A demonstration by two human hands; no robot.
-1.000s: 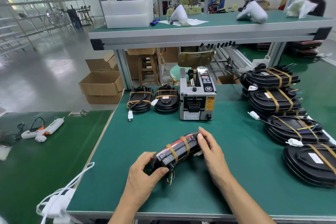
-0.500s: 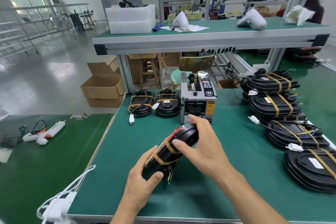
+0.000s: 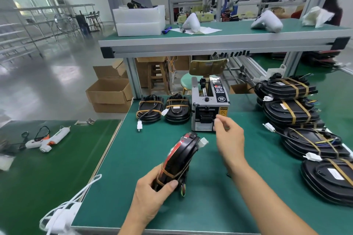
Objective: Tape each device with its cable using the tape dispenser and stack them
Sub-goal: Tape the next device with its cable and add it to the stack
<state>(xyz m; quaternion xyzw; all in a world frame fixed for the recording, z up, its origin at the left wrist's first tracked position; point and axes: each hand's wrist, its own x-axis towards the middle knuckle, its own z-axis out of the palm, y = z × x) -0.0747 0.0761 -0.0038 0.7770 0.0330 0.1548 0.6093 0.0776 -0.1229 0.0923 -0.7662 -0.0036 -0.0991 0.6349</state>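
Workbench (image 3: 219,187): green mat top with a pale edge strip; its near edge is cut off by the bottom of the frame.
Upper shelf (image 3: 219,44): aluminium-framed shelf that spans the bench and hides the area behind the dispenser.
Taped stack (image 3: 290,105): black devices bound with tan tape, piled at the right of the bench; the nearest one (image 3: 332,179) runs out of the frame at the right edge.
Cardboard boxes (image 3: 109,91): open, on the floor beyond the bench's left corner.
Tape dispenser (image 3: 210,105): grey machine at the back centre; its outlet slot is partly hidden by the right hand.
Two taped devices (image 3: 164,108): side by side, just left of the dispenser, a white plug (image 3: 139,125) trailing from the left one.
Held device (image 3: 179,160): black with a red edge, tan tape round its lower part, tilted on edge above the mat; a white connector (image 3: 202,142) sticks out at its top, coloured wires below.
Left hand (image 3: 152,196): fingers and thumb curled round the device's lower end.
Right hand (image 3: 230,137): raised at the dispenser's front, thumb and forefinger brought together; blurred, so I cannot tell whether they pinch tape.
Glue gun (image 3: 47,138): white and orange, on the left table.
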